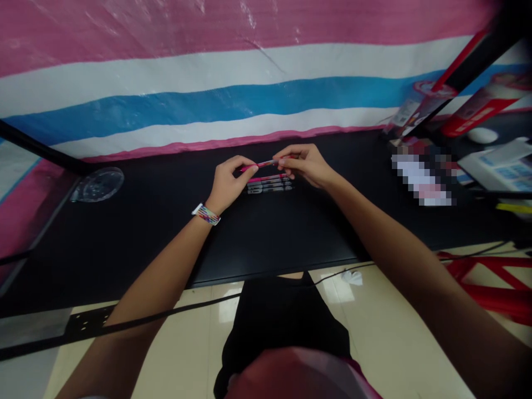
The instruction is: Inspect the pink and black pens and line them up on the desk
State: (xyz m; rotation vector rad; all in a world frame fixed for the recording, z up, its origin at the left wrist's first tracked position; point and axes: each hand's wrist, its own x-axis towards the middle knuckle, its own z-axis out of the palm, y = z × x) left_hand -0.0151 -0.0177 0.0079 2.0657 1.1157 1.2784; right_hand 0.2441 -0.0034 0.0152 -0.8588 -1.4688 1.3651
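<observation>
Between both hands, a slim pink-and-clear pen (266,163) is held level above the black table (166,233). My left hand (233,178), with a patterned band at the wrist, pinches the pen's pink left end between thumb and finger. Its right end is pinched by the fingertips of my right hand (305,165). Just below the held pen, several pens (270,185) lie side by side on the table, one of them pink and others clear with dark parts. My fingers partly cover the ends of the held pen.
A clear round plastic lid or container (101,184) sits at the left. Toward the back right stand a clear canister (415,108) and a red-and-white one (484,105), near a white mouse (482,135) and a box (502,166). A cable crosses the front edge.
</observation>
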